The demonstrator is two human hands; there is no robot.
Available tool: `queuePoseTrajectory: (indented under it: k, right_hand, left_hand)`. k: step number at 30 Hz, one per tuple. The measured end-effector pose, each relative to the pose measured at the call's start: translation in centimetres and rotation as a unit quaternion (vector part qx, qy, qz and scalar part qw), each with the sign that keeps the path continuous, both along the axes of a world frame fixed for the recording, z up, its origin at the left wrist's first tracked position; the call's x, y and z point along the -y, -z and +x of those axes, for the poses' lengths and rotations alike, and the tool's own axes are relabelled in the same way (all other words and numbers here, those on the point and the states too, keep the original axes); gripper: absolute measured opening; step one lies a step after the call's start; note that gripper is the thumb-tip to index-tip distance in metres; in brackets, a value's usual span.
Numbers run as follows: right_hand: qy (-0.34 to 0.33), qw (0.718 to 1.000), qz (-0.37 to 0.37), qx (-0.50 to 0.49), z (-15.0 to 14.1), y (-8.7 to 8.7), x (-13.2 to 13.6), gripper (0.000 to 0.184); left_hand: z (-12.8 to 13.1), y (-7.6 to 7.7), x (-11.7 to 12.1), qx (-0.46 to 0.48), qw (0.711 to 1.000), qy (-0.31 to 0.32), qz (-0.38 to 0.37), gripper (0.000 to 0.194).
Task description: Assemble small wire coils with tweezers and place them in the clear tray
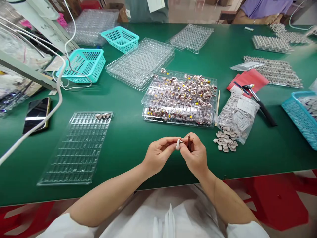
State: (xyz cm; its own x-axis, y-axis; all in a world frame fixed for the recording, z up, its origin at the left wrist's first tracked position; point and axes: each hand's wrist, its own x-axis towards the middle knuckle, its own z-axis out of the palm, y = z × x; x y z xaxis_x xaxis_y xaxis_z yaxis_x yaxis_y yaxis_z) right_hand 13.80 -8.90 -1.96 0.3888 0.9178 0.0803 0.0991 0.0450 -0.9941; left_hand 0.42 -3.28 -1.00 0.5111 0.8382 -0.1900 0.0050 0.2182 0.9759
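l hand [158,154] pinches small white part [177,145] btwn thumb & fingers, above nr edge of green table [128,129]; r hand [195,155] grips thin brown tool [189,142], thumb right by the part, exact contact unclear. loaded trays [147,96] just beyond hands. to r, loose white pcs [226,141] by mouth of clear bag [239,110]. to l, clear tray [74,148] w/ 2 pcs in far r corner.
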Motion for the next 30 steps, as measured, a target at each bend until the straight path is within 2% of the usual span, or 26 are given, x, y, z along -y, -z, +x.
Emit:
queuePoseTrajectory:
  k: [8, 16, 30]
  right_hand:
    - [-0.007, 0.999, -0.027, -0.016, 0.21, 0.38, 0.05, 0.011]
    - [-0.013, 1.000, -0.004, -0.019, 0.26, 0.16, -0.06, 0.015]
    - [-0.024, 0.999, 0.005, -0.034, 0.57, 0.33, -0.25, 0.018]
  left_hand:
    - [0.11, -0.40, -0.20, -0.003, 1.000, 0.007, -0.019, 0.028]
    - [0.05, -0.25, -0.25, 0.003, 1.000, 0.018, -0.023, 0.025]
    - [0.18, -0.14, -0.33, 0.071, 0.995, 0.028, -0.062, 0.021]
